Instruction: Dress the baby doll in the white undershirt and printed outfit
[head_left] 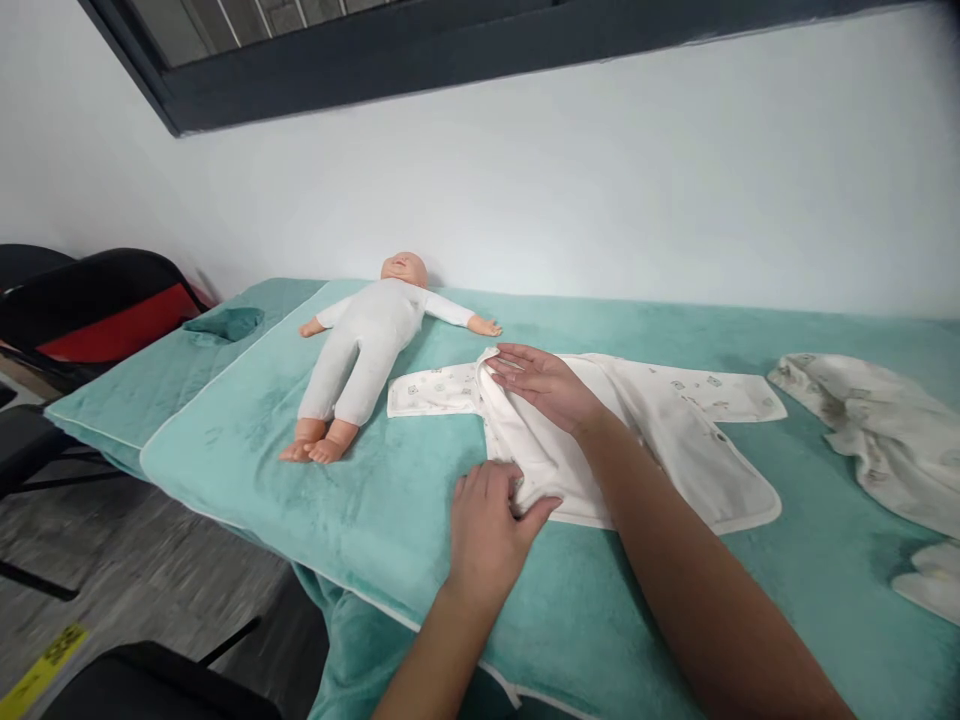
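Observation:
A white baby shirt [600,400] with small printed motifs lies spread open, its sleeves out to both sides. My left hand [491,520] curls its fingers over the lower part of the left front panel, thumb to the right. Higher up, my right hand [551,385] has the top edge of that same panel in its fingers, and the cloth is slightly raised and folded there. The right thumb is hidden. To the left of the shirt a baby doll [371,335] in a white bodysuit lies on its back, arms spread.
A teal padded cover [292,510] lies over the table against the white wall. More crumpled printed baby clothing [885,430] rests at the right, with a small white cloth [934,580] nearer. Black chairs [97,300] stand at the left; another chair [157,685] is at the bottom left.

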